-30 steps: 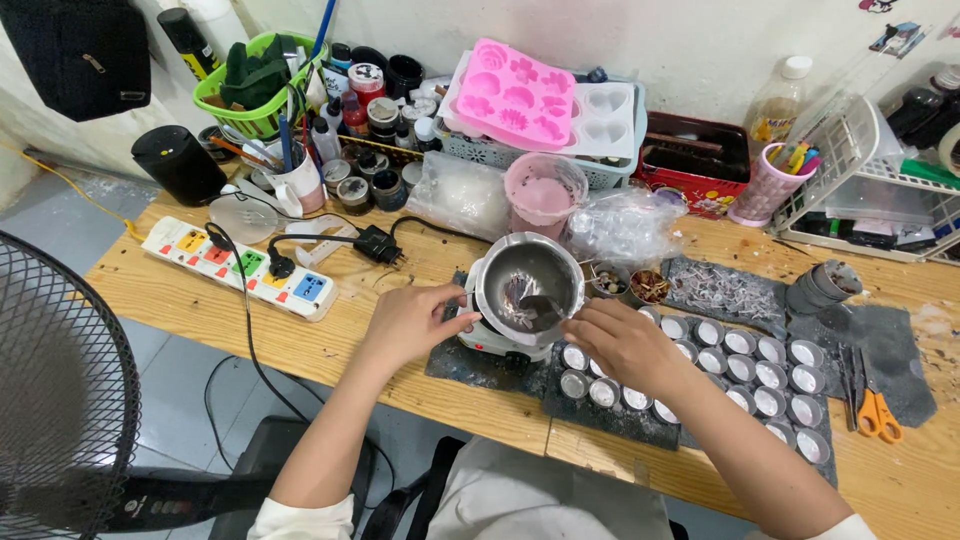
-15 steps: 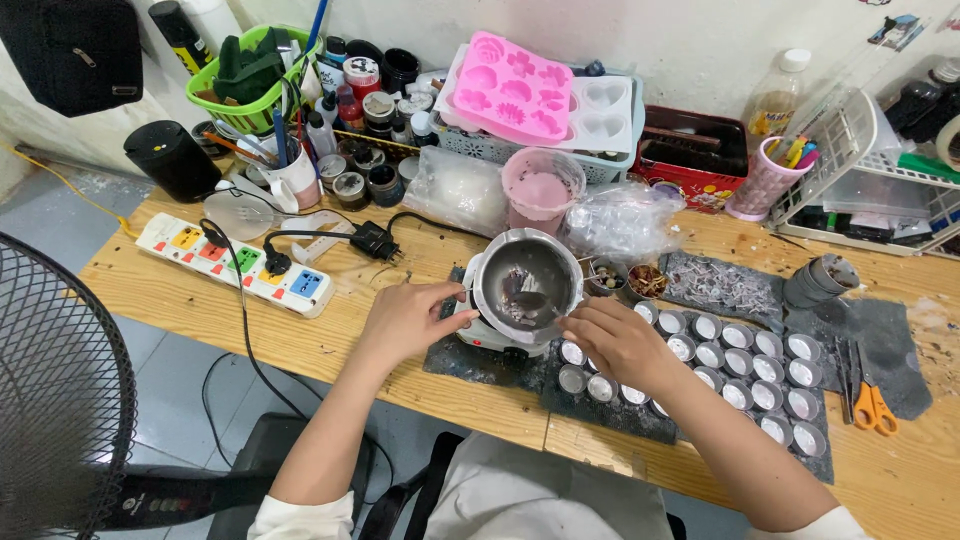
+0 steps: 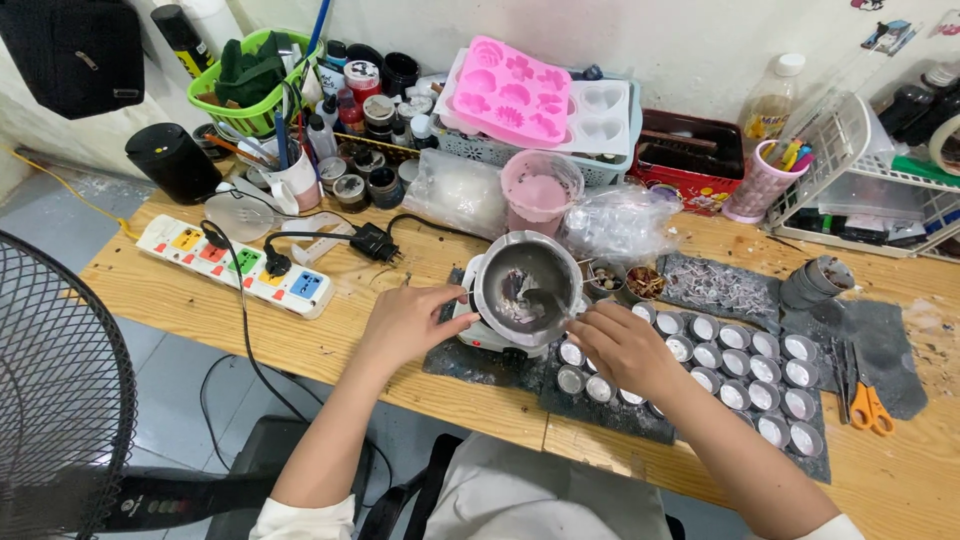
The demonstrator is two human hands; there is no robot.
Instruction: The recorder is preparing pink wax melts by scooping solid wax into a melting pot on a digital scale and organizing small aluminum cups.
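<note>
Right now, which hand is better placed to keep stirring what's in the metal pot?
Right. The right hand already holds the spoon dipped in the metal pot, while the left hand rests against the pot's near rim.

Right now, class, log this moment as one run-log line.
left hand: steadies metal pot rim | right hand: holds spoon in pot | pot: on small burner | tealight cups: beside

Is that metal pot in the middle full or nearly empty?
Nearly empty. The pot shows bare metal walls, with only a shallow whitish patch at the bottom, where the right hand holds a spoon.
</note>
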